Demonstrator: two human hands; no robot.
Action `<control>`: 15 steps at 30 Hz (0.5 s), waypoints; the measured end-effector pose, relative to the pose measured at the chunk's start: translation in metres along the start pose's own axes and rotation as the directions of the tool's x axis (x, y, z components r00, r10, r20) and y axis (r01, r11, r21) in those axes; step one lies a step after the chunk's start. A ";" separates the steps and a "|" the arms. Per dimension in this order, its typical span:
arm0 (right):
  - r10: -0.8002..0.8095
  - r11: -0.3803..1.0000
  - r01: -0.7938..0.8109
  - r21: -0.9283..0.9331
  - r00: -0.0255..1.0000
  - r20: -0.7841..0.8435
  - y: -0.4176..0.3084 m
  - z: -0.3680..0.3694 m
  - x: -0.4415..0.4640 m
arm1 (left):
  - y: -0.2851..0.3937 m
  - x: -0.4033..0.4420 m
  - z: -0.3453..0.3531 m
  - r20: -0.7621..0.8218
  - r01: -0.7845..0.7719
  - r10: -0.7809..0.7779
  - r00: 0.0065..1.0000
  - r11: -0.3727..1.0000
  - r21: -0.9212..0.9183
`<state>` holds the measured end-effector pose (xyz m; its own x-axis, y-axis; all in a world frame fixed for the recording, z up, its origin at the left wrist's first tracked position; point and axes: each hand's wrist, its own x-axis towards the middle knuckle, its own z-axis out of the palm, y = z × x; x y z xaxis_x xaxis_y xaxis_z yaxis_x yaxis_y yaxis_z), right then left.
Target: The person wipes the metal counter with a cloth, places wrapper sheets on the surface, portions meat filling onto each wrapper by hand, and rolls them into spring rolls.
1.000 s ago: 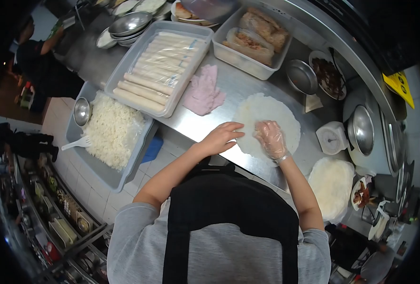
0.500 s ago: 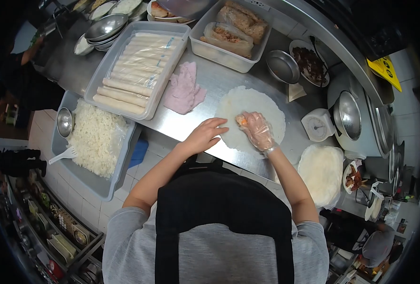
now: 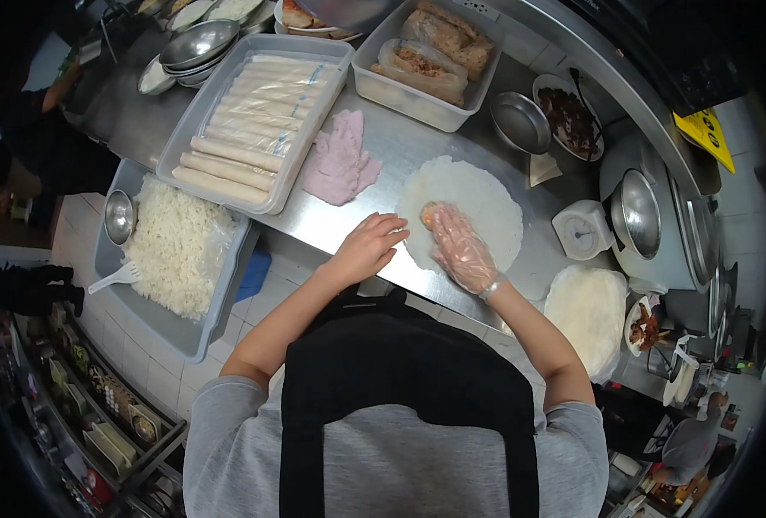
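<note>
A thin, round white wrapper (image 3: 495, 207) lies flat on the steel counter (image 3: 405, 155). My right hand (image 3: 462, 249), in a clear plastic glove, is over the wrapper with its fingers stretched out. Orange filling (image 3: 428, 213) shows at its fingertips, on the wrapper's left part. Bare, my left hand (image 3: 370, 248) rests at the wrapper's left edge with its fingers apart and nothing in them. Beyond it lies a crumpled pink cloth (image 3: 342, 160).
Long white rolls fill a plastic tray (image 3: 272, 200). A grey tub (image 3: 195, 341) of white shreds stands lower left. Farther back is a container (image 3: 452, 121) of bagged filling. To the right are a scale (image 3: 582, 230), bowls and stacked wrappers (image 3: 583, 315). Other people stand at both sides.
My right hand has moved left across the wrapper, and its fingers have gone from bunched to stretched out. Orange filling now shows at the fingertips. The whole view has shifted with my head.
</note>
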<state>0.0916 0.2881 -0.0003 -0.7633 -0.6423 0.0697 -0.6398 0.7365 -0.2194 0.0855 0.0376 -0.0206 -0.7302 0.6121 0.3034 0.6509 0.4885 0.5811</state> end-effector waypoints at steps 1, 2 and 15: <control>0.004 1.000 -0.004 -0.025 1.000 -0.006 -0.002 0.000 0.006 | -0.001 0.002 0.000 -0.011 -0.008 0.009 1.000 1.000 0.015; 0.010 1.000 -0.010 -0.030 1.000 -0.012 -0.002 -0.002 0.009 | 0.000 0.004 0.000 -0.010 -0.018 0.018 1.000 1.000 0.016; 0.341 0.931 -0.287 0.225 0.905 -0.256 0.001 -0.002 0.045 | -0.001 0.001 0.001 -0.019 -0.031 0.032 0.999 0.999 0.045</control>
<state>0.0568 0.2601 0.0041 -0.9314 -0.2757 0.2378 -0.3566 0.8223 -0.4434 0.0845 0.0382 -0.0214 -0.7127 0.6157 0.3360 0.6821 0.4964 0.5370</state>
